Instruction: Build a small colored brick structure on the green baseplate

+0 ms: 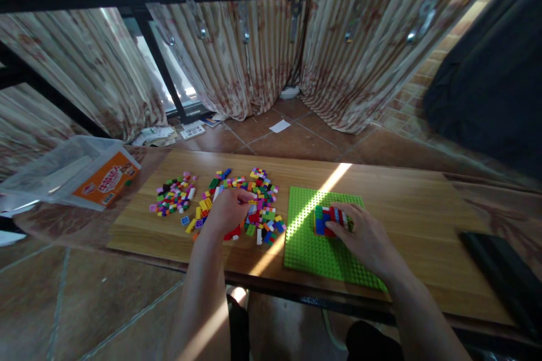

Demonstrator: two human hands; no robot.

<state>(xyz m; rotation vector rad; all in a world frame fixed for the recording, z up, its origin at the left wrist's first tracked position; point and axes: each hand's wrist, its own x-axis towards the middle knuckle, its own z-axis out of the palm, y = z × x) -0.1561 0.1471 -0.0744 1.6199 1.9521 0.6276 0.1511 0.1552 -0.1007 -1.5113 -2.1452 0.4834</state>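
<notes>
Green baseplate [313,256] is carrying the multicoloured brick block [320,221], which the nearer right hand [364,237] is grasping in its fingers, partly masking the long axis, while left of the baseplate the left hand [227,213] is hovering over loose bricks [254,218], its hold indeterminable.

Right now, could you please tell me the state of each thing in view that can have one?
Left hand: over the larger brick pile; any grip unclear
Right hand: closed around the brick build
Brick build: joined together, over the baseplate
Green baseplate: lying flat, partly sunlit
Larger brick pile: loose, spread out
Smaller brick pile: loose
Plastic bin: open-topped
Curtains: hanging, parted
</notes>
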